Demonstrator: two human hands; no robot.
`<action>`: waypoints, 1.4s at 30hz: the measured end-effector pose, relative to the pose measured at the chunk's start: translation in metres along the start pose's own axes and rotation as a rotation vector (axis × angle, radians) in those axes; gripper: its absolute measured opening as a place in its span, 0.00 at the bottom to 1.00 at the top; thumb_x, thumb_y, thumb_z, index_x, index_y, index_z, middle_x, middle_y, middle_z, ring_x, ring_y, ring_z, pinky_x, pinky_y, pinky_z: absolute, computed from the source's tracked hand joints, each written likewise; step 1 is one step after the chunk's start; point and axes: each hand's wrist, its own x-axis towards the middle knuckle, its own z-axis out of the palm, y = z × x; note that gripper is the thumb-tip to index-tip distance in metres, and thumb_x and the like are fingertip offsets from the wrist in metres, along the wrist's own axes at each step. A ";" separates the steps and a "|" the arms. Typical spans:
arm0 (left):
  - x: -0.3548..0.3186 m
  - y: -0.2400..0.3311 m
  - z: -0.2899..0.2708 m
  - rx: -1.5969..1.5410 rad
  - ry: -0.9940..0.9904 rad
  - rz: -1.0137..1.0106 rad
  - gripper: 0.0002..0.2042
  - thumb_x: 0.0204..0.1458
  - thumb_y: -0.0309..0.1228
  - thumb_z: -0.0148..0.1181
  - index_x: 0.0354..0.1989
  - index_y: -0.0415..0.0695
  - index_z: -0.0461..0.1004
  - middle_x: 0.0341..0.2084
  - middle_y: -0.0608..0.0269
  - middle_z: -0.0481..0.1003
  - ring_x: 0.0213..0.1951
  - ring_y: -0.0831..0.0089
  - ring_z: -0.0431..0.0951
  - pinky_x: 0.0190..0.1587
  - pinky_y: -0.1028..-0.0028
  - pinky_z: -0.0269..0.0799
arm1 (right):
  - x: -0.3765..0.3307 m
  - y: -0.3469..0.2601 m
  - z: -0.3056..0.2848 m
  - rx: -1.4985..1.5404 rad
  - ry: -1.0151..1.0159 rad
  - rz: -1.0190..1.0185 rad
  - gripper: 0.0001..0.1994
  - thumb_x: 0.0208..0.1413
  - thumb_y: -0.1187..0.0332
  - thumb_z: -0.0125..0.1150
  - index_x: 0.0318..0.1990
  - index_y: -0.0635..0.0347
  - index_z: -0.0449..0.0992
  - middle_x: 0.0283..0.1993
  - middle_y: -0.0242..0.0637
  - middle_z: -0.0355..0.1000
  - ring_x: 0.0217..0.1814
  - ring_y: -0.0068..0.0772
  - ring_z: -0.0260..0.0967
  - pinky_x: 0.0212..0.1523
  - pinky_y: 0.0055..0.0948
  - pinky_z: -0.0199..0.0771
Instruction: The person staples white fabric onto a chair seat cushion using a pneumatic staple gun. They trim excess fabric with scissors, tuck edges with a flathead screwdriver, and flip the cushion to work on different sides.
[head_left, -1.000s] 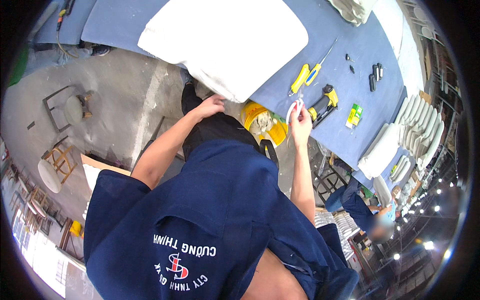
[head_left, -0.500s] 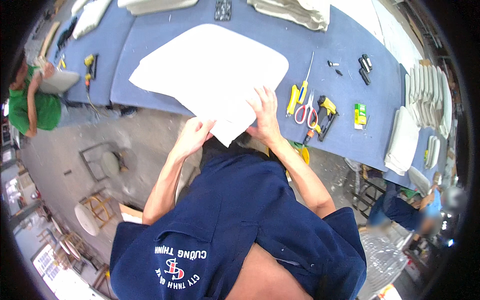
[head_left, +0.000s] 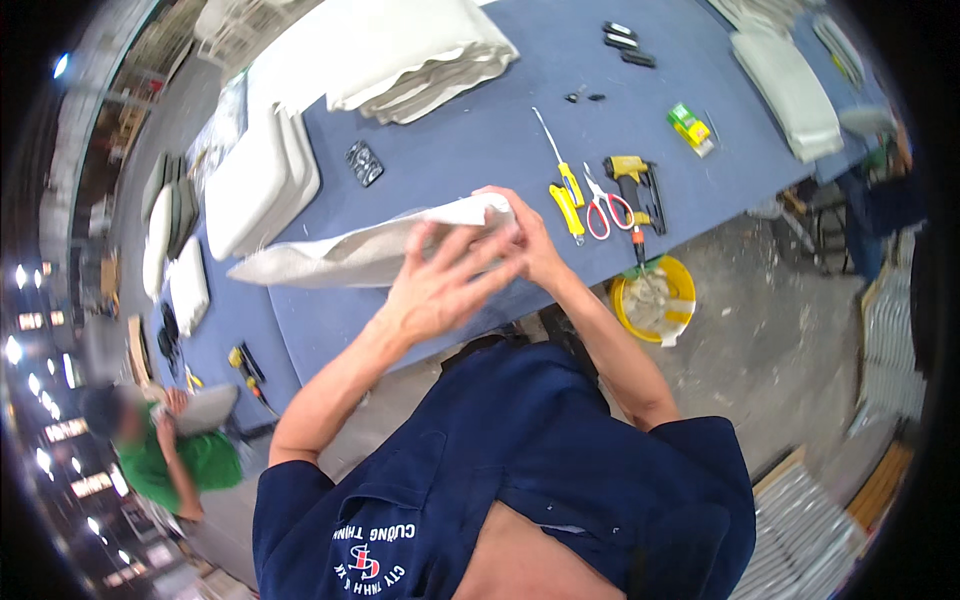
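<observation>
A white upholstery piece (head_left: 335,258) is tilted up at the near edge of the blue-covered table (head_left: 420,155). Its long edge is wavy, and a greyish underside faces me. My right hand (head_left: 537,243) grips its right end, fingers over the top; the thumb is partly hidden. In front of that end is my left hand (head_left: 435,285), slightly smeared by motion, with its fingers spread. Whether those fingertips touch the material I cannot tell. Right of my hands lie a yellow cutter (head_left: 566,212), a screwdriver (head_left: 568,183), red-and-white scissors (head_left: 605,212) and a yellow-black staple gun (head_left: 630,180).
Stacks of pale covers (head_left: 420,60) and pads (head_left: 260,185) stand farther back. A green-yellow box (head_left: 690,130) and black pieces (head_left: 622,42) lie to the right. Below the table edge is a yellow bucket (head_left: 687,285) of scraps. A co-worker in green (head_left: 190,465) works at left.
The upholstery piece has gone from lying with its white face up to tilted, underside toward me. My left hand has left its near corner and spread its fingers. The whole view has turned.
</observation>
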 end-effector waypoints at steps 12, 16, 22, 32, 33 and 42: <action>0.058 -0.062 -0.008 -0.199 0.050 0.154 0.21 0.49 0.31 0.76 0.52 0.46 0.77 0.45 0.58 0.76 0.48 0.55 0.77 0.59 0.54 0.69 | -0.021 -0.008 0.049 0.089 0.494 -0.388 0.24 0.68 0.69 0.64 0.69 0.58 0.66 0.69 0.48 0.73 0.67 0.42 0.73 0.67 0.39 0.73; 0.054 -0.060 -0.010 -0.104 0.064 0.267 0.18 0.50 0.34 0.74 0.47 0.46 0.77 0.43 0.59 0.75 0.49 0.58 0.77 0.62 0.49 0.66 | -0.028 -0.011 0.059 0.051 0.570 -0.423 0.16 0.72 0.74 0.56 0.64 0.59 0.66 0.68 0.51 0.73 0.65 0.41 0.76 0.65 0.38 0.75; 0.050 -0.049 -0.015 -0.141 0.104 0.240 0.14 0.51 0.30 0.70 0.45 0.46 0.76 0.36 0.64 0.75 0.48 0.63 0.77 0.65 0.48 0.62 | -0.034 -0.016 0.063 0.034 0.587 -0.407 0.12 0.70 0.80 0.55 0.58 0.60 0.70 0.65 0.49 0.77 0.62 0.38 0.78 0.59 0.35 0.78; 0.049 -0.042 -0.024 0.013 0.089 0.325 0.10 0.54 0.33 0.72 0.41 0.50 0.78 0.29 0.69 0.69 0.38 0.68 0.73 0.53 0.56 0.63 | -0.046 -0.028 0.050 0.003 0.527 -0.330 0.13 0.66 0.82 0.58 0.54 0.60 0.73 0.64 0.47 0.79 0.57 0.37 0.81 0.54 0.33 0.80; 0.050 -0.045 -0.024 0.021 0.090 0.338 0.10 0.54 0.35 0.73 0.40 0.51 0.78 0.28 0.70 0.69 0.38 0.68 0.72 0.51 0.57 0.63 | -0.046 -0.028 0.050 -0.028 0.526 -0.352 0.12 0.66 0.82 0.58 0.54 0.59 0.73 0.63 0.47 0.79 0.56 0.37 0.81 0.53 0.33 0.80; 0.053 -0.056 -0.017 -0.128 0.095 0.375 0.12 0.50 0.37 0.76 0.38 0.51 0.78 0.27 0.68 0.67 0.36 0.65 0.71 0.48 0.58 0.63 | -0.048 -0.031 0.052 0.109 0.520 -0.310 0.06 0.68 0.76 0.61 0.50 0.60 0.75 0.60 0.50 0.79 0.59 0.42 0.79 0.55 0.38 0.80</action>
